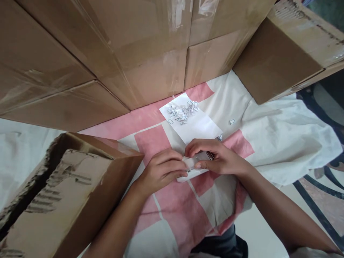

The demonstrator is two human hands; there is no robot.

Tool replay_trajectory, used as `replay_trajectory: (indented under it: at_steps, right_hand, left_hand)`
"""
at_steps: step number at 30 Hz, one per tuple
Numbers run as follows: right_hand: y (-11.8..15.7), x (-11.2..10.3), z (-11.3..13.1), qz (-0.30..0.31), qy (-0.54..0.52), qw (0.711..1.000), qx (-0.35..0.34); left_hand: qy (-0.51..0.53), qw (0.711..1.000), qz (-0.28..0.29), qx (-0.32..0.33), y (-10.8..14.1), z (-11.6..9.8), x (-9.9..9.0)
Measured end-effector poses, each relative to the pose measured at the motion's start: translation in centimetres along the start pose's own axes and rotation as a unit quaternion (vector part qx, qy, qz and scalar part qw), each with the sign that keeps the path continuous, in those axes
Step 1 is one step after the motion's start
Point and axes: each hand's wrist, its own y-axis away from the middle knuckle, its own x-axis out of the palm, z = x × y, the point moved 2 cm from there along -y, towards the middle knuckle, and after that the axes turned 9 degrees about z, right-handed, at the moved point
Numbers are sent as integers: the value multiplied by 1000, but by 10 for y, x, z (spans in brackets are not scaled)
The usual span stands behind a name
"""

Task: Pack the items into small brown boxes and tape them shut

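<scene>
At the centre of the frame, the left hand [161, 170] grasps the near-left end of the white box [195, 174], which lies just right of its fingertips, long axis slanting gently up rightward; the right hand [219, 156] grips its right part, equally near. The paper [202, 126] lies beyond, above both.

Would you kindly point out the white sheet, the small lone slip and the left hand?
White sheet [201, 126], head view, bare lower part.
Small lone slip [232, 122], head view, its middle.
Left hand [158, 169], head view, its back.
</scene>
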Motion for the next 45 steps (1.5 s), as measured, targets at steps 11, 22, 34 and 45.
replay_trajectory:
  at_steps: [11,22,34,45]
  right_hand:
    - [-2,-1,3,4,-3,1000,-4]
    - [0,0,-5,9,-5,1000,-28]
    - [-1,-1,-3,10,-8,999,-45]
    - [0,-1,-5,11,-21,998,-55]
  left_hand:
    - [-16,996,66,-51,-6,-9,-11]
    - [-208,951,228,-6,-22,-32,-43]
    - [-329,915,231,45,-24,-42,-36]
    - [-230,929,287,-37,-32,-42,-41]
